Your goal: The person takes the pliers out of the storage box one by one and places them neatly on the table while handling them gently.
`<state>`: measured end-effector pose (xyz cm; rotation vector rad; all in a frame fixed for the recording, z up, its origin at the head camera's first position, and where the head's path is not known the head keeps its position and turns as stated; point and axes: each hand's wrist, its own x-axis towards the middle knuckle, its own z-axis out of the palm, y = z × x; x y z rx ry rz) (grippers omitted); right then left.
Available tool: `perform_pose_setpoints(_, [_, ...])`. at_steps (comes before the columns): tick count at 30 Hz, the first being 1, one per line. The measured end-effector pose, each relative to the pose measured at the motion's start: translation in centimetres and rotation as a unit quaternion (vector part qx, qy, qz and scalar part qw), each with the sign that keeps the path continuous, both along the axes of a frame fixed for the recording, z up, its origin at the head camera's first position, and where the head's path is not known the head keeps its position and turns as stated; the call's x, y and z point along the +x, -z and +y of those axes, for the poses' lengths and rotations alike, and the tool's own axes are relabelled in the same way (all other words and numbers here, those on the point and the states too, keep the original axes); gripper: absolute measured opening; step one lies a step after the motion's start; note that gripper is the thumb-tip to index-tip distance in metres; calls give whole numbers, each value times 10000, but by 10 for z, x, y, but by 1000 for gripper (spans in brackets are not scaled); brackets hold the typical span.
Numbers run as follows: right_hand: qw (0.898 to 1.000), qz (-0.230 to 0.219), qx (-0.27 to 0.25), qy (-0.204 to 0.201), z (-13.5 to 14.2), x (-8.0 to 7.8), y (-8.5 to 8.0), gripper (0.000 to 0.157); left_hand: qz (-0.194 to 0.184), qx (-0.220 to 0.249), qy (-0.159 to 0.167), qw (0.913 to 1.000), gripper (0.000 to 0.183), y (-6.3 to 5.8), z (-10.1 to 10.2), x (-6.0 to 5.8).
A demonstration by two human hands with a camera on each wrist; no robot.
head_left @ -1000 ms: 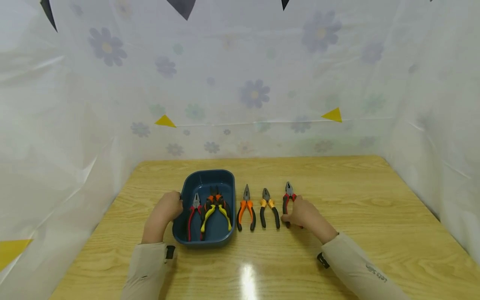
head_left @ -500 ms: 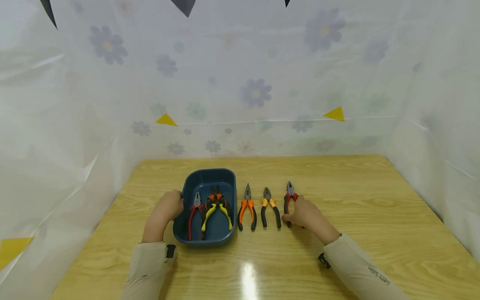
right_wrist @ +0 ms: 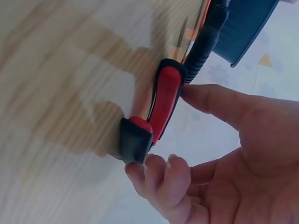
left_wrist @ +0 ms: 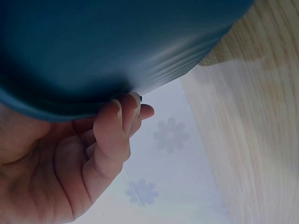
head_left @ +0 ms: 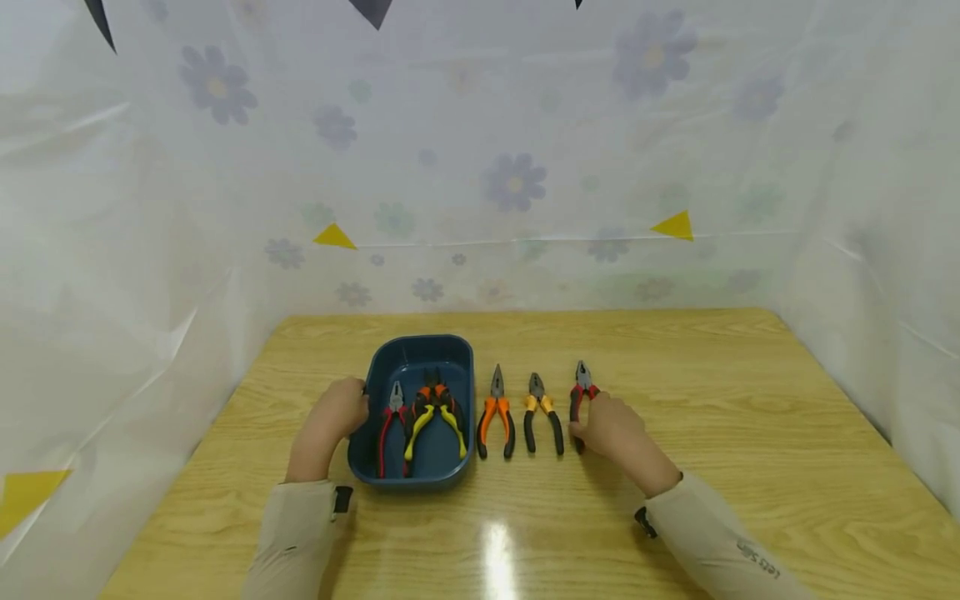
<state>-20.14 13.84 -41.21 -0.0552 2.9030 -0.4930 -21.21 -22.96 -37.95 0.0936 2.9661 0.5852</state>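
Note:
A pair of pliers with red and black handles (head_left: 575,407) lies at the right end of a row on the table. My right hand (head_left: 615,429) pinches it across the handles. In the right wrist view, the thumb touches one red and black handle (right_wrist: 168,91) and the curled fingers (right_wrist: 174,179) meet the other near its tip. At the left, my left hand (head_left: 339,408) grips the rim of a dark blue plastic bin (head_left: 408,347). The left wrist view has its fingers (left_wrist: 110,130) curled up under the rim; the thumb is hidden.
Inside the bin lie red-handled pliers (head_left: 395,398), yellow-handled pliers (head_left: 420,429) and orange and black ones partly overlapped. Right of it, orange-handled long-nose pliers (head_left: 497,408) and pliers with yellow and black handles (head_left: 536,404) lie side by side on the wooden table (head_left: 675,358).
The head view has tilted down very slightly. Both hands stay in nearly the same places, the right on the red and black pliers and the left on the bin rim.

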Motion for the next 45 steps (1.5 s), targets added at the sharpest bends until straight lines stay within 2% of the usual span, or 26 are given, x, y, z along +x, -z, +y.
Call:
perform_pose_setpoints(5, [9999, 143, 22, -10, -3, 1, -5, 49, 82, -14, 13, 10000, 24, -1, -1, 0])
perform_pose_setpoints(13, [9990, 430, -60, -144, -15, 5, -13, 43, 14, 95, -18, 10000, 22, 7, -5, -6])
perform_pose_setpoints(18, [9969, 702, -244, -275, -24, 5, -16, 35, -36, 87, -69, 9999, 21, 0, -1, -3])
perform_pose_setpoints(24, [9918, 1113, -450, -444, -38, 7, -21, 32, 18, -145, -26, 9999, 25, -4, 2, 2])
perform_pose_setpoints(32, [9811, 1542, -1020, -568, -62, 10, -31, 27, 35, -128, 11, 9999, 27, 1, 0, 0])
perform_pose_setpoints(39, [9723, 1650, -1518, -665, -81, 9, -34, 27, 66, -26, 22, 10000, 29, 3, -1, 1])
perform_pose_setpoints(45, [9523, 1942, -2135, -996, -95, 4, -34, 26, 56, 44, -18, 10000, 30, 2, -1, -1])
